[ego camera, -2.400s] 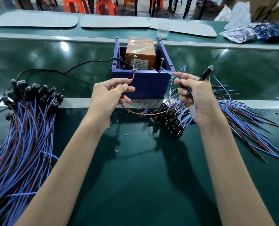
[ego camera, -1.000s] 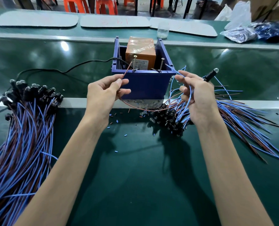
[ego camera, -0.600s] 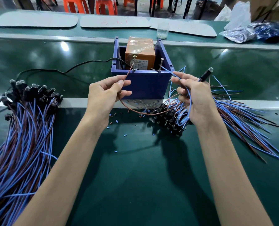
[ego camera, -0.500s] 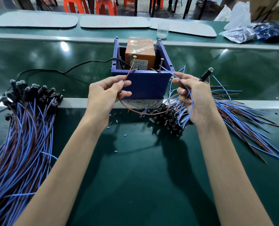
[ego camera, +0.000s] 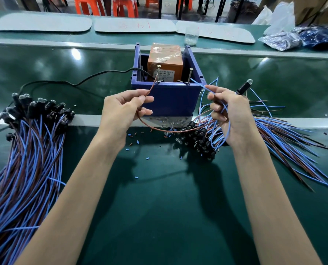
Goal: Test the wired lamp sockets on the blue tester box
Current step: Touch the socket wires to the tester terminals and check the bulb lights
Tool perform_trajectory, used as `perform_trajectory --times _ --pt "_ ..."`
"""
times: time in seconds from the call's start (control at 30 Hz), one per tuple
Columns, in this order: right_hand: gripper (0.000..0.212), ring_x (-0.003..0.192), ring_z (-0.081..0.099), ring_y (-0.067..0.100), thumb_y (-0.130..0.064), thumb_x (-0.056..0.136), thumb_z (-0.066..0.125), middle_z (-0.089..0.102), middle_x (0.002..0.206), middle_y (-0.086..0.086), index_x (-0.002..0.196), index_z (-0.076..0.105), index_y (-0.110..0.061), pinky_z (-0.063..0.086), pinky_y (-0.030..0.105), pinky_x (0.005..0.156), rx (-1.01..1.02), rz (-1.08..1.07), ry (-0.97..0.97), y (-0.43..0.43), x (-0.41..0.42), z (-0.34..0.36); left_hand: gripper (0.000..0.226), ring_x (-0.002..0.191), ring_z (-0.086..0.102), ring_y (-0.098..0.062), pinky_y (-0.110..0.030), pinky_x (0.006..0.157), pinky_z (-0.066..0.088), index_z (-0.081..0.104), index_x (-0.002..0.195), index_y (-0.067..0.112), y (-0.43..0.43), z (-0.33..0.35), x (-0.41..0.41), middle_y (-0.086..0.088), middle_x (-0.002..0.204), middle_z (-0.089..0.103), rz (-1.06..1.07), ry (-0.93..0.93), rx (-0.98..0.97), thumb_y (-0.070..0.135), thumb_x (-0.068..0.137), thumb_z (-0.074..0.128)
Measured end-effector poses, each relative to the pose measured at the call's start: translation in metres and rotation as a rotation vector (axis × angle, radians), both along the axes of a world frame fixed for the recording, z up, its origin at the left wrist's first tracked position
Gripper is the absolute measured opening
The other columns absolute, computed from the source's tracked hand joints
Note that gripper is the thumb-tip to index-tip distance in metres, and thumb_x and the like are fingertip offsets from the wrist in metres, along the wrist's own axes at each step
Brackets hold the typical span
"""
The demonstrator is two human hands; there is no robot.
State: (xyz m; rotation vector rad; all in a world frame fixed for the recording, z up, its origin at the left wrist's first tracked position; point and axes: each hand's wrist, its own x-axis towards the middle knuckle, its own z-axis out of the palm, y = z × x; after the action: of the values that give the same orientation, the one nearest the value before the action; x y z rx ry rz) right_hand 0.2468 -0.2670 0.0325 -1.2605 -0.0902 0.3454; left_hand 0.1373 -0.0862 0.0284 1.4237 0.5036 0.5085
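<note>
Left hand [ego camera: 123, 109] pinching the brown wire [ego camera: 152, 87] up at one screw [ego camera: 158, 72] on the blue box [ego camera: 169, 98], right hand [ego camera: 230, 113] pinching the blue wire [ego camera: 197, 83] with the socket [ego camera: 243, 87] poking out above it, so best press both bare tips firmly against metal.

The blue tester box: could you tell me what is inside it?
A tape-wrapped orange block stands inside the blue tester box, and a black cable enters on its left. Its front wall hides the block's base and the floor.
</note>
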Motion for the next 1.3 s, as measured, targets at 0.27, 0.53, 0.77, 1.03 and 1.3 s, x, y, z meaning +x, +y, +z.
perform_trajectory --times 0.27,0.53,0.77,1.03,1.3 --pt "0.033 0.042 0.035 0.001 0.004 0.093 0.032 0.051 0.066 -0.002 0.092 0.063 -0.006 0.017 0.013 0.034 -0.003 0.002 -0.001 0.0001 -0.0002 -0.0005 0.023 0.050 0.060 -0.005 -0.011 0.053 0.046 0.072 0.086 0.015 0.0004 -0.0001 -0.0003 0.004 0.076 0.075 -0.012 0.016 0.013 0.002 0.093 0.055" --pt "0.033 0.043 0.035 0.002 0.003 0.093 0.032 0.050 0.067 -0.002 0.093 0.063 -0.006 0.018 0.013 0.035 -0.005 0.007 -0.009 -0.0003 -0.0005 -0.0004 0.023 0.051 0.060 -0.005 -0.011 0.054 0.046 0.072 0.085 0.017 0.0027 0.0004 -0.0014 0.004 0.077 0.075 -0.034 0.039 0.038 0.002 0.092 0.056" --pt "0.032 0.042 0.034 0.001 0.004 0.093 0.032 0.049 0.067 -0.002 0.092 0.062 -0.005 0.016 0.013 0.034 -0.003 0.011 0.004 0.0009 -0.0004 -0.0001 0.023 0.050 0.059 -0.005 -0.011 0.054 0.046 0.072 0.086 0.015 0.0023 -0.0001 -0.0020 0.003 0.077 0.075 -0.039 0.036 0.044 0.001 0.092 0.055" --pt "0.032 0.042 0.033 0.001 0.005 0.092 0.031 0.045 0.065 -0.002 0.091 0.062 -0.005 0.017 0.012 0.034 0.006 0.019 0.001 0.0003 -0.0010 0.0005 0.023 0.050 0.059 -0.005 -0.011 0.054 0.046 0.072 0.087 0.014 0.0026 0.0004 -0.0015 0.004 0.076 0.075 -0.047 0.042 0.043 0.001 0.092 0.055" --pt "0.032 0.044 0.032 0.002 0.005 0.091 0.032 0.045 0.065 -0.002 0.089 0.063 -0.005 0.016 0.013 0.035 -0.017 0.018 -0.014 0.0003 -0.0016 0.0002 0.023 0.050 0.059 -0.004 -0.011 0.054 0.046 0.072 0.086 0.015 0.0027 -0.0006 -0.0009 0.004 0.076 0.075 -0.048 0.044 0.048 0.002 0.092 0.055"
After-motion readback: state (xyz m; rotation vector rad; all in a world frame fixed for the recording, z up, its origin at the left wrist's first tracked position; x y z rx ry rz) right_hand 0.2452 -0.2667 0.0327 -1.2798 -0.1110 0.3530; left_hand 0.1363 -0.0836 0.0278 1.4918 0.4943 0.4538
